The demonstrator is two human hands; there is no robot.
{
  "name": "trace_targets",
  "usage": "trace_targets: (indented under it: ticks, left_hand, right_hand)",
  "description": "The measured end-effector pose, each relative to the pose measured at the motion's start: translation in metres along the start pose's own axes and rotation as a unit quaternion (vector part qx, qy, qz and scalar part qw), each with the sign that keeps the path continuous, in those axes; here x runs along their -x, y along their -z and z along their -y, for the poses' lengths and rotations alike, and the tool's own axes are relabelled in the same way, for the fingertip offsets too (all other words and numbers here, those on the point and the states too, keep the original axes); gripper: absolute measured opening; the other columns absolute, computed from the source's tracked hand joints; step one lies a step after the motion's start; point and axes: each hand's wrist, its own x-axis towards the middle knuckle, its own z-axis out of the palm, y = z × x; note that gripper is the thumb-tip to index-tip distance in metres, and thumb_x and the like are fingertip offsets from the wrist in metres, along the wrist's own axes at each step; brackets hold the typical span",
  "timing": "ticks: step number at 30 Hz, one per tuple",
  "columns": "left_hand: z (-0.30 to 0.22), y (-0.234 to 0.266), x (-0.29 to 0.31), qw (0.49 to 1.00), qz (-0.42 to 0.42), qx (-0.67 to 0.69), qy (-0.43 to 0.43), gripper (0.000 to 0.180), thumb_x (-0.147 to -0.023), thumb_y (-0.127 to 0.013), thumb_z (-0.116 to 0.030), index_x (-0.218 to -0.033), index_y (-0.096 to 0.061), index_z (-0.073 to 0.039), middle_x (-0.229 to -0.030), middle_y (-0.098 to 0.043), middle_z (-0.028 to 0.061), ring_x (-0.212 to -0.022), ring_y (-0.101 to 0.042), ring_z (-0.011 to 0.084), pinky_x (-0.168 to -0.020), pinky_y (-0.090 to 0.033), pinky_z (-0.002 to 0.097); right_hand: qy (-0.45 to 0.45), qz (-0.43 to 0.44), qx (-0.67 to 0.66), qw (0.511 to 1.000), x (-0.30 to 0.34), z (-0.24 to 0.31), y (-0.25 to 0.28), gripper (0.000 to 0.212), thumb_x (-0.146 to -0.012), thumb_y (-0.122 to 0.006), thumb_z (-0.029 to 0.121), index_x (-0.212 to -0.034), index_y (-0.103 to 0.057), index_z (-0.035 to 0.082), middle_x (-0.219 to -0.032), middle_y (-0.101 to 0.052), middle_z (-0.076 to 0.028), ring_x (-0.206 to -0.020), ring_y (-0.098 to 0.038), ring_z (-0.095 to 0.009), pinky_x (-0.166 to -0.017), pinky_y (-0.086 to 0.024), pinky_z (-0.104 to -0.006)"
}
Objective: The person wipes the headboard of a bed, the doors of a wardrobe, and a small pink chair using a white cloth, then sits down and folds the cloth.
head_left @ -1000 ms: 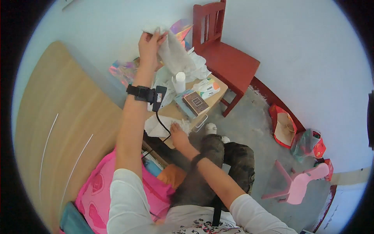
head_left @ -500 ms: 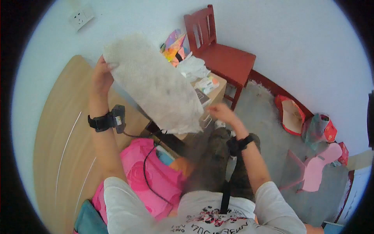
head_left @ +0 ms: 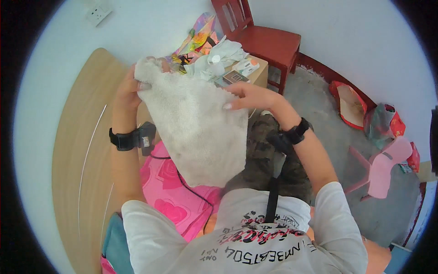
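Off-white, fluffy cloth fills the middle of my view, held up between both hands, its near end hanging loose. I see the left hand gripping its far left corner, the thumb lying over the nap and the cloth bunched at the fingers. On the other side, the right hand pinches the far right edge, thumb on the front face; the gap between thumb and fingers is narrow. Faint grey smudges show on the cloth. Beyond it, I make out the table, partly covered from my angle, bearing a dark box, a tissue pack just past that, crumpled white plastic and shiny wrappers at the far left. A red chair stands beyond the table, to its right. To my left rises a curved wooden panel with two thin pale stripes; pink bedding lies near, with a black cable running over it. At the right, on the grey floor, I see a pink stool and, farther off, a red bag.
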Motion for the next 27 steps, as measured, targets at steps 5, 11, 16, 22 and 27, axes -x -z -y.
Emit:
trace_targets:
  ticks: [5, 11, 16, 22, 27]
  left_hand:
    - [-0.027, -0.037, -0.004, 0.96, -0.002, -0.278, 0.021, 0.05, -0.063, -0.055, -0.015, -0.109, -0.044, 0.0, -0.092, -0.049, 0.0032, -0.084, -0.046, 0.0125, -0.075, -0.036, 0.0249]
    - [-0.018, -0.069, -0.011, 0.876, -0.052, -0.472, 0.085, 0.053, -0.069, -0.06, -0.01, -0.116, -0.035, -0.007, -0.088, -0.044, 0.0018, -0.079, -0.042, 0.0092, -0.068, -0.036, 0.0226]
    - [0.004, -0.048, -0.018, 0.813, -0.043, -0.572, 0.101, 0.029, -0.071, -0.06, -0.012, -0.098, -0.053, -0.005, -0.082, -0.051, 0.0009, -0.065, -0.042, 0.0106, -0.058, -0.037, 0.0238]
    - [0.025, -0.042, -0.027, 0.871, -0.028, -0.49, -0.029, 0.013, -0.074, -0.056, -0.01, -0.086, -0.056, -0.004, -0.089, -0.054, 0.002, -0.08, -0.049, 0.0118, -0.068, -0.039, 0.0244]
    - [0.057, -0.086, -0.052, 0.929, 0.007, -0.369, 0.034, 0.048, -0.073, -0.059, -0.014, -0.117, -0.042, -0.011, -0.116, -0.047, 0.007, -0.105, -0.044, 0.0172, -0.089, -0.034, 0.0312]
  right_hand:
    - [0.011, -0.129, 0.04, 0.991, 0.028, 0.003, 0.021, 0.034, -0.077, -0.06, 0.027, -0.097, -0.056, 0.0, -0.092, -0.057, -0.007, -0.085, -0.051, -0.014, -0.076, -0.04, -0.0272]
    - [0.026, -0.233, 0.23, 0.944, 0.069, 0.048, 0.061, 0.03, -0.075, -0.059, 0.024, -0.092, -0.057, 0.0, -0.087, -0.059, -0.008, -0.082, -0.053, -0.016, -0.076, -0.041, -0.0278]
    - [0.028, -0.308, 0.303, 0.901, 0.103, 0.062, 0.095, 0.022, -0.076, -0.055, 0.023, -0.084, -0.057, 0.003, -0.071, -0.054, -0.001, -0.064, -0.047, -0.008, -0.058, -0.04, -0.0233]
    - [-0.001, -0.332, 0.29, 0.897, 0.115, 0.083, 0.101, 0.018, -0.074, -0.054, 0.018, -0.079, -0.055, 0.001, -0.069, -0.053, -0.002, -0.065, -0.047, -0.01, -0.063, -0.039, -0.0254]
    - [-0.022, -0.241, 0.36, 0.901, 0.118, 0.094, 0.104, 0.017, -0.073, -0.053, 0.015, -0.079, -0.054, -0.001, -0.069, -0.053, -0.006, -0.068, -0.047, -0.014, -0.067, -0.039, -0.0276]
